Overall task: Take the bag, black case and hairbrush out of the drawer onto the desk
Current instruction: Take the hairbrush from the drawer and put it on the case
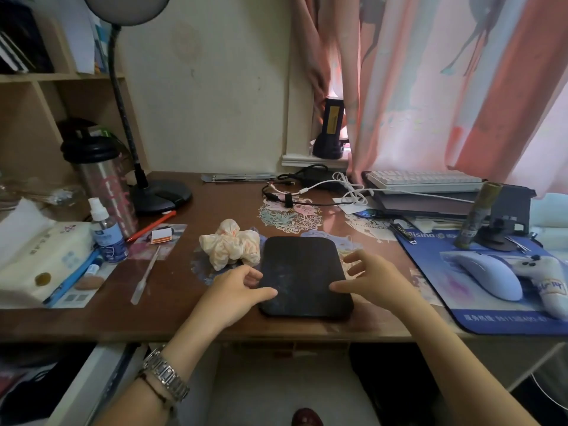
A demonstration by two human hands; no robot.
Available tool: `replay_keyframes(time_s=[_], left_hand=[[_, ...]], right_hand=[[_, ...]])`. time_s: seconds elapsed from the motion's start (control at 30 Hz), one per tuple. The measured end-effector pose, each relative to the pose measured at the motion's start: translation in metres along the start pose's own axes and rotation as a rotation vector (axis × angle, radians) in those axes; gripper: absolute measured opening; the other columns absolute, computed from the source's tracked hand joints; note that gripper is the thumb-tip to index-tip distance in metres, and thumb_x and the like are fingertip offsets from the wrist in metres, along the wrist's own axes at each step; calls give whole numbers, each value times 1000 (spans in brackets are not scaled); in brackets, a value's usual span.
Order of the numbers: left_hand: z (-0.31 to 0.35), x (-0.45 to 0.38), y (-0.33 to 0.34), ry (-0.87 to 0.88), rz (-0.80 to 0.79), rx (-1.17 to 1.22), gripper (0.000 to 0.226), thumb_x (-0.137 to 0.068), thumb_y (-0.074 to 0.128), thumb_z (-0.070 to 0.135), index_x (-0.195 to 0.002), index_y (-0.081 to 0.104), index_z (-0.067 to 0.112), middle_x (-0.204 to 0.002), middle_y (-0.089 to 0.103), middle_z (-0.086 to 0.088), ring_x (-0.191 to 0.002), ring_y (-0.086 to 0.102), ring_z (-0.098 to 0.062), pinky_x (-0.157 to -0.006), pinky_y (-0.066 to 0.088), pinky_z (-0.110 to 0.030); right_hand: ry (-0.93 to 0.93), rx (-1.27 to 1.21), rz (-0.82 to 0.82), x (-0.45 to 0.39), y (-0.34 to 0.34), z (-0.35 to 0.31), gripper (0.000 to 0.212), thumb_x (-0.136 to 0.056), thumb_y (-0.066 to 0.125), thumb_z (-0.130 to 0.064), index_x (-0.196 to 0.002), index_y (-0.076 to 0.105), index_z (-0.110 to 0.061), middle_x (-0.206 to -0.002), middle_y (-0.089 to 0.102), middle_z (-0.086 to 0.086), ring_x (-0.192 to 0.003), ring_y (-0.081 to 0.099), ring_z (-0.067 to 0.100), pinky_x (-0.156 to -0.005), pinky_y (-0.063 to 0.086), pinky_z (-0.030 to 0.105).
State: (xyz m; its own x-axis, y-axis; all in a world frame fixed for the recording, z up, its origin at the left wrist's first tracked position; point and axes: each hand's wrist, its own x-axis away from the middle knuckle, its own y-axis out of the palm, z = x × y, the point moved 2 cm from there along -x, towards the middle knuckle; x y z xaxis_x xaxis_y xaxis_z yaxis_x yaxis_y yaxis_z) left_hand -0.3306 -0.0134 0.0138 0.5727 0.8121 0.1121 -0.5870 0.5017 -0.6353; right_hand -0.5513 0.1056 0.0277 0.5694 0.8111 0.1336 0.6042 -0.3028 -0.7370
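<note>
The black case (302,272) lies flat on the brown desk (172,315), near its front edge. My left hand (236,290) grips the case's left edge, thumb on top and fingers curled against the side. My right hand (365,281) is at the right edge with its thumb resting on the case and its fingers spread apart. The bag (229,247), a knotted white and orange plastic bundle, sits on the desk just left of the case's far corner. The drawer (89,382) stands pulled out at the lower left, its contents dark and unclear. No hairbrush is in sight.
A tissue pack (33,265), spray bottle (106,232), steel flask (104,186) and lamp base (159,195) crowd the left of the desk. Cables (322,189), a keyboard (424,179) and a blue mouse pad (491,315) with a mouse (488,275) fill the right.
</note>
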Motion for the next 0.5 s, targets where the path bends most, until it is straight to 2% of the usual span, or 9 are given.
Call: replay_keyframes(time_s=[0.1, 0.2, 0.3, 0.37, 0.43, 0.5], left_hand=[[-4, 8, -18, 28, 30, -77, 39, -70, 71, 47, -103, 63, 27, -102, 67, 8, -91, 60, -5, -85, 50, -30], [-8, 22, -43, 46, 89, -218, 35, -69, 68, 52, -98, 62, 35, -98, 65, 13, -91, 59, -6, -86, 52, -38], [-14, 41, -70, 71, 186, -346, 38, -70, 66, 55, -102, 61, 36, -102, 62, 14, -92, 58, -7, -81, 52, -36], [-20, 54, -89, 81, 234, -395, 37, -71, 66, 54, -103, 58, 37, -102, 59, 15, -91, 54, -5, -77, 50, -32], [-29, 67, -108, 69, 283, -429, 38, -71, 67, 54, -104, 57, 37, -104, 59, 15, -92, 54, -6, -80, 50, -33], [-42, 82, -130, 38, 329, -464, 38, -71, 68, 52, -104, 58, 36, -108, 61, 12, -93, 54, -7, -79, 48, -32]], right_hand=[[-71, 250, 93, 8, -2, -16, 61, -65, 80, -35, -117, 49, -26, -107, 59, -3, -87, 55, 12, -66, 52, 28], [-189, 555, 183, 23, 4, -40, 60, -68, 77, -32, -119, 48, -26, -118, 57, 1, -103, 52, 21, -76, 52, 35], [-304, 625, 204, 36, 17, -70, 57, -72, 74, -29, -122, 48, -23, -122, 56, 2, -107, 51, 23, -72, 44, 31], [-354, 640, 185, 43, 29, -92, 56, -73, 73, -28, -123, 48, -22, -124, 55, 4, -112, 50, 25, -80, 47, 33], [-395, 660, 165, 50, 44, -115, 53, -75, 70, -28, -122, 47, -20, -124, 54, 6, -113, 49, 27, -88, 48, 39], [-444, 654, 160, 56, 60, -137, 49, -78, 66, -28, -122, 47, -20, -123, 54, 5, -112, 50, 26, -86, 49, 39]])
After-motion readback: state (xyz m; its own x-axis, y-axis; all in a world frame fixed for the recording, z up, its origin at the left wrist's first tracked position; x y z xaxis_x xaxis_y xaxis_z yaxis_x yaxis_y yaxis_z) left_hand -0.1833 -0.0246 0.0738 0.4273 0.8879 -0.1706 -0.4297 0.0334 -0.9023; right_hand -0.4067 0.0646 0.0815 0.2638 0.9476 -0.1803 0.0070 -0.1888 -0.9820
